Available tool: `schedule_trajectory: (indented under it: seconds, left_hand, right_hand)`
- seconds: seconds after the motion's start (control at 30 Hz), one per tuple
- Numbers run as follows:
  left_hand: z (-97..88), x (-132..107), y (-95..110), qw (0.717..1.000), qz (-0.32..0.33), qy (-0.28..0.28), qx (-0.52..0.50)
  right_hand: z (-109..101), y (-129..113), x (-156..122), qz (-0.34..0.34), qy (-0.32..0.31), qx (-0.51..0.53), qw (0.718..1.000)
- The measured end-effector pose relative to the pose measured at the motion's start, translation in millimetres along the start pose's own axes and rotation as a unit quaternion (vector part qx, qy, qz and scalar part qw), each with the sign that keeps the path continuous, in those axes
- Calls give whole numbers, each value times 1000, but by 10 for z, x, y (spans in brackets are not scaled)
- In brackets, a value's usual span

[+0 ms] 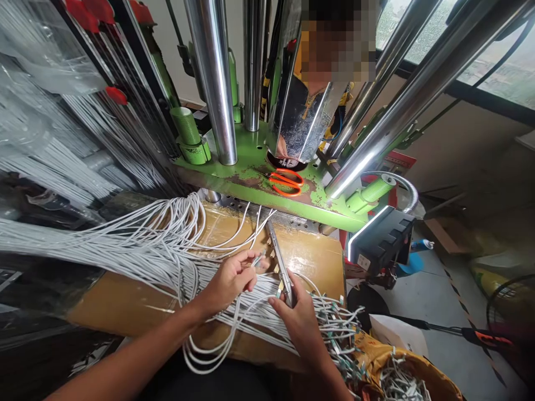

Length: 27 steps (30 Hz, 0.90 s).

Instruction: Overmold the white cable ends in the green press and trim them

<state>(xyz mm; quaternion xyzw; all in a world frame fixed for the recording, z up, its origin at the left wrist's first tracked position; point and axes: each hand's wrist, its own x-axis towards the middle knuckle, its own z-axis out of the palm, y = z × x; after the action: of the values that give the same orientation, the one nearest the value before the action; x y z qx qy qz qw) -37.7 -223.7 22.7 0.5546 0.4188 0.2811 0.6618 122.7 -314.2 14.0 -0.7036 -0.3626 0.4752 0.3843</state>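
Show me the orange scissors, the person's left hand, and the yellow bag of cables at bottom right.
Orange scissors [286, 183], head view, on the handle loops.
Left hand [228, 281], head view, on the back of the hand.
Yellow bag of cables [387, 350], head view, on the bag's rim.

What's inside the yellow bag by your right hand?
The yellow bag holds a heap of white cables; whatever lies beneath them is covered.

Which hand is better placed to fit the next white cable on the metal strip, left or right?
The left hand, probably: its fingers pinch a white cable end beside the metal strip, while the right hand grips the strip's lower end.
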Motion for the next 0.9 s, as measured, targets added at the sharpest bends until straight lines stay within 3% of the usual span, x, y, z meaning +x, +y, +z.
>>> schedule_trajectory:
  seconds: [0.1, 0.2, 0.27, 0.43, 0.5, 0.6, 0.73, 0.8, 0.9]
  left_hand:
    - [-45, 17, 22, 982, 91, -32, 164]
    - [-98, 21, 55, 949, 179, -98, 238]
    - [-121, 19, 57, 954, 156, -110, 231]
    - [-103, 31, -14, 992, -14, -105, 65]
    - [-72, 43, -37, 995, -30, -89, 11]
    - [-35, 56, -39, 997, -18, -64, 31]
    - [-32, 50, -1, 989, 39, -22, 137]
    - [-49, 44, 10, 972, 93, -48, 209]
    - [-75, 53, -24, 925, 196, -91, 312]
  right_hand:
    - [1, 18, 12, -2, -2, 14, 1000]
    - [-2, 5, 13, -2, -2, 17, 1000]
    - [-5, -21, 6, -3, -2, 21, 1000]
    - [-9, -63, -6, -2, 1, 20, 1000]
    - [-13, -61, -3, -2, -1, 25, 1000]
    - [-17, -56, 3, -3, -5, 32, 999]
    - [-18, -61, 5, -1, -11, 49, 999]
    - [-19, -66, 4, -1, -12, 59, 998]
    - [-22, -77, 0, -2, -12, 61, 998]
